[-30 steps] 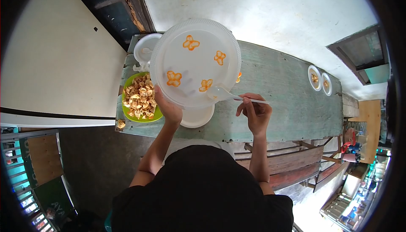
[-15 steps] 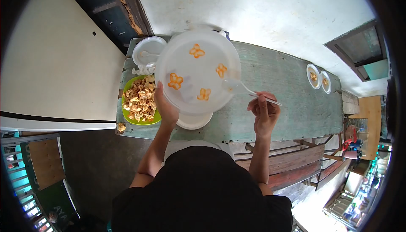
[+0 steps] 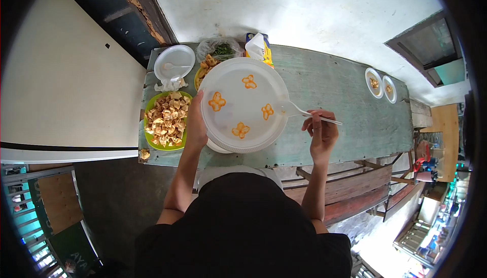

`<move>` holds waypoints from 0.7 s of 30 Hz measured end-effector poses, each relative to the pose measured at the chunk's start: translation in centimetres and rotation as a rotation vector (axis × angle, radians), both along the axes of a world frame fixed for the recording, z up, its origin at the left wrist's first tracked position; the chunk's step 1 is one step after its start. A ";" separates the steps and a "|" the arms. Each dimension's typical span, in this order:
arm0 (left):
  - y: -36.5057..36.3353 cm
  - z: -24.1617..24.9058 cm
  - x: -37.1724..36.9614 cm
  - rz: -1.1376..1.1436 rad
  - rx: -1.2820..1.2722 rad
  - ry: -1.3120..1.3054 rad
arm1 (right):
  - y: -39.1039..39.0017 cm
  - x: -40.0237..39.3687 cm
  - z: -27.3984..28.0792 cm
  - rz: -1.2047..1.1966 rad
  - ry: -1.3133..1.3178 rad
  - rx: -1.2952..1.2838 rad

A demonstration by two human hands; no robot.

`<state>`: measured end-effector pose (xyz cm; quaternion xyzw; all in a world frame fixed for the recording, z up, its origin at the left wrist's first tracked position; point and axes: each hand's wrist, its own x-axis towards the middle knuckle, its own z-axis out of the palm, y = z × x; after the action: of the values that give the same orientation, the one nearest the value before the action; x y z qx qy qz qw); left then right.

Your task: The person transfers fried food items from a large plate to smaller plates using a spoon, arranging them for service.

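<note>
Left hand (image 3: 195, 126) gripping plate (image 3: 245, 104) rim near table (image 3: 335, 126) edge; right hand (image 3: 322, 131) pinching spoon (image 3: 299, 109), bare tabletop right

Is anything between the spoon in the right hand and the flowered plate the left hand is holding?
Nothing visible. The white spoon, pinched in the right hand, already has its bowl at the right rim of the flowered plate, which the left hand grips at its left edge.

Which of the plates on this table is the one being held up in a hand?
The large white plate with orange flower prints, gripped at its edge by the left hand. The green plate of fried pieces and the two small dishes far off sit untouched.
</note>
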<state>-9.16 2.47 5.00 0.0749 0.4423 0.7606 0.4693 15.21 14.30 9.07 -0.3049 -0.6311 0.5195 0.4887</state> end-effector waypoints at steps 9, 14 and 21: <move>0.8 3.2 -1.0 -0.253 -0.144 0.466 | 2.7 0.9 0.2 0.173 0.030 -0.147; 5.8 4.4 -6.4 -0.674 -0.246 0.203 | 4.3 0.1 4.0 0.450 -0.080 -0.014; 8.6 6.6 -6.5 -0.852 -0.243 0.150 | 3.7 -2.7 4.4 0.536 -0.216 0.066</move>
<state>-15.70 11.06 11.64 0.2498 0.4908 0.4344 0.7128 12.56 17.98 13.50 -0.1645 -0.7542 0.5737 0.2738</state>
